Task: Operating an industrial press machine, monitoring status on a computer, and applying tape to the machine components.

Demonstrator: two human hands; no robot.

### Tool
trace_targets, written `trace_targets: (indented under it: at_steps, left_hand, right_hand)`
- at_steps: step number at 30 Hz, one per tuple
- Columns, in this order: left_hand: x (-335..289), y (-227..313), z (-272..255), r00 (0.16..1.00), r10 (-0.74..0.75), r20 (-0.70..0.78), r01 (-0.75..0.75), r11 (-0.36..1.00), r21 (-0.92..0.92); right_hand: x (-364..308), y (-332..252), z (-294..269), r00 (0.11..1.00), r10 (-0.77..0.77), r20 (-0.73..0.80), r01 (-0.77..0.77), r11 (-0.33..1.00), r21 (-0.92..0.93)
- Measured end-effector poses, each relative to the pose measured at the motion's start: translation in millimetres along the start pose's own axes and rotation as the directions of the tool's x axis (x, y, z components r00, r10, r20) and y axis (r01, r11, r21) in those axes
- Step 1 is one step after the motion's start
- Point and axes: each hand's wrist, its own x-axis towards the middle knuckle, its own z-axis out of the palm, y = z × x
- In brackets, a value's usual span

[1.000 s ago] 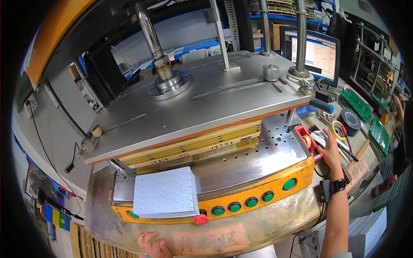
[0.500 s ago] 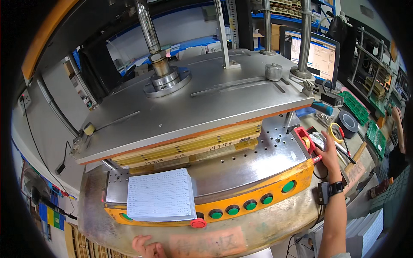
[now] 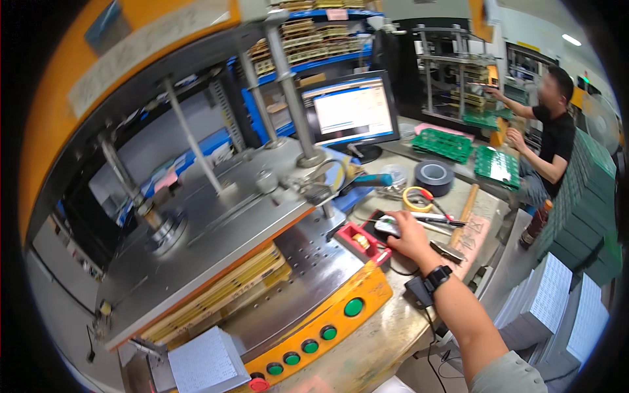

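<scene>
The right hand [image 3: 407, 237] lies palm down on a computer mouse [image 3: 388, 226], fingers curled loosely over it, a black watch on the wrist. The mouse sits on the bench just beside the press [image 3: 216, 262], at its right front corner, touching or nearly touching a small red box [image 3: 362, 243] that stands against the press's metal bed. The left hand is out of sight.

Along the front of the press runs an orange panel [image 3: 341, 308] with a row of green buttons and one red one at its left end. A white perforated sheet [image 3: 200, 360] lies at the left end of the press bed. Behind the press stands a monitor [image 3: 350, 108], lit. Beyond the mouse, further from the press, lie a roll of black tape [image 3: 434, 177] and a hammer [image 3: 462, 219]. Well away from the press, another person [image 3: 547, 137] reaches towards green circuit boards [image 3: 447, 144].
</scene>
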Motion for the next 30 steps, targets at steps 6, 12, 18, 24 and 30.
trace_targets:
  at_steps: [6, 12, 18, 24, 30]
  left_hand:
    - [7.1, 8.5, -0.6, 0.999, -0.041, 0.009, 0.041, 0.999, -0.014]
    - [9.6, 10.1, -4.9, 0.993, -0.105, 0.057, 0.107, 0.993, -0.045]
    - [9.5, 10.2, -5.2, 0.992, -0.108, 0.064, 0.112, 0.991, -0.073]
    - [2.7, 3.4, -1.0, 0.998, -0.060, 0.015, 0.061, 0.997, -0.054]
    - [3.7, 1.7, 0.6, 0.999, -0.036, -0.001, 0.036, 0.995, -0.098]
  right_hand:
    - [-2.8, 11.6, 4.1, 0.996, -0.047, -0.075, 0.042, 0.997, -0.070]
    - [-2.4, 10.0, 7.8, 0.997, -0.042, -0.062, 0.038, 0.997, -0.064]
    - [-1.6, 9.9, 9.9, 0.999, -0.024, -0.038, 0.023, 0.999, -0.046]
    - [-1.8, 9.2, 8.2, 1.000, -0.006, -0.017, 0.005, 0.999, -0.044]
    - [-1.1, 11.5, 9.0, 1.000, 0.024, -0.001, -0.024, 0.998, -0.059]
